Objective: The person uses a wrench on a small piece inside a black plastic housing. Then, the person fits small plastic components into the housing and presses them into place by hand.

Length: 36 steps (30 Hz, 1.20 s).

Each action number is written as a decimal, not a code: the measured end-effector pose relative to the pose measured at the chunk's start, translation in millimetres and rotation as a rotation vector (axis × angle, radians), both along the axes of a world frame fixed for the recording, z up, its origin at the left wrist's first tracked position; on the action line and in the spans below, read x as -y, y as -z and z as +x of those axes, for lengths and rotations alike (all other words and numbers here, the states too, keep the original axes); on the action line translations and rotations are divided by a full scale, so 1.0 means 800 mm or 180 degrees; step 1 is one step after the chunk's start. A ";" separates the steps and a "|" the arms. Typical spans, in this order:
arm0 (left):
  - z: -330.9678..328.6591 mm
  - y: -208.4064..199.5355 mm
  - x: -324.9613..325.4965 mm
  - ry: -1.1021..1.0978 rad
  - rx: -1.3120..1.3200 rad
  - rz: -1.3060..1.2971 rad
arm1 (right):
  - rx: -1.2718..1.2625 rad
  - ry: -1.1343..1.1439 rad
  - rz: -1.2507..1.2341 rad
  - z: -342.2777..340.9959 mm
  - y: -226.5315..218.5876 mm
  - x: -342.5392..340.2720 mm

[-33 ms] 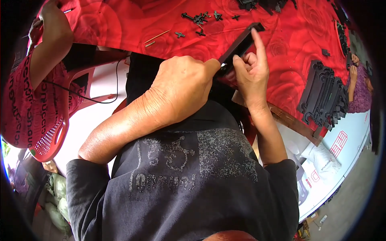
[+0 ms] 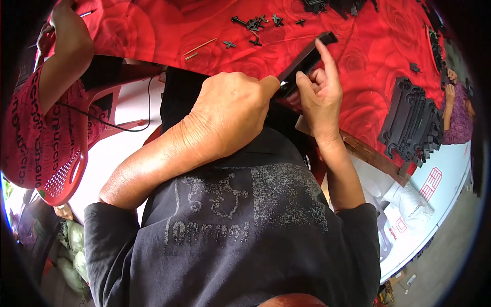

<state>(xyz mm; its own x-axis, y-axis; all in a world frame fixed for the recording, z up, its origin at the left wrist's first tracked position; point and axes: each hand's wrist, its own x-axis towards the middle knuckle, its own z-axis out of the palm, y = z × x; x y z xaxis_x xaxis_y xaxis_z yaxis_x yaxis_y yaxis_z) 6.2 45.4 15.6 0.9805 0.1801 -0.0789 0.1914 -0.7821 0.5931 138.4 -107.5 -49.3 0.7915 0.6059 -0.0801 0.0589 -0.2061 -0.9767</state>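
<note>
A long, narrow black plastic part (image 2: 306,57) slants up and to the right over the table's near edge. My left hand (image 2: 227,115) is closed in a fist at its lower end, the thumb pressed against it. On the part's right side is my right hand (image 2: 321,97), its index finger stretched along to the far end, its thumb near the lower end and its other fingers curled. My left fist and the right fingers hide the lower end. Small black cross-shaped pieces (image 2: 254,23) lie in a loose group beyond the part.
A red rose-patterned cloth (image 2: 153,30) covers the table. Stacked long black parts (image 2: 410,120) lie at the right, two thin sticks (image 2: 199,47) left of centre. One person sits on a red chair (image 2: 71,179) at the left; another person (image 2: 456,112) is at the far right.
My right index finger has shifted slightly down and left at the part's far end, and that end has dipped a little. My left hand looks unmoved.
</note>
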 end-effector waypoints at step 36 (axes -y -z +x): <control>-0.026 -0.007 -0.015 0.0173 -0.0330 -0.0143 | 0.3441 -0.1313 -0.0272 0.051 0.004 0.030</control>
